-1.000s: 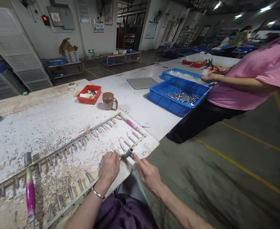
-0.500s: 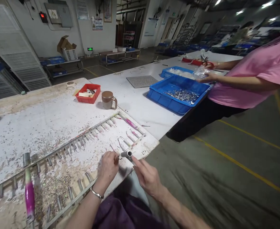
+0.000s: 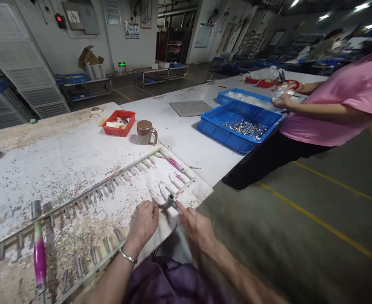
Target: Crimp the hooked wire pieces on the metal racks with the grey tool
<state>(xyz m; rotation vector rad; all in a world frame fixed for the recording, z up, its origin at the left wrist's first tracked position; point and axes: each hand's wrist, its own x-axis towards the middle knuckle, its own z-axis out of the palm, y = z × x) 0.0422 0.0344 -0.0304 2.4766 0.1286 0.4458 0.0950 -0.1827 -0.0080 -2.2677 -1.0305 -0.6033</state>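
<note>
Mug (image 3: 144, 137), red tray (image 3: 115, 130) beyond tube (image 3: 170, 202), probably metal.

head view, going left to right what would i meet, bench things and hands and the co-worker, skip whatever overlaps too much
Magenta-and-green handle, red bin, left hand, metal tube, right hand, large blue tray, co-worker's pink shirt.

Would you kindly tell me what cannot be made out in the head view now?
In the head view:
- Left hand: its own back hides the palm and any grip there.
- Metal frame: cut off by the left and bottom edges.
- Shiny pieces in the blue bin: too small to identify.
- Co-worker: cut off by the right edge.
</note>
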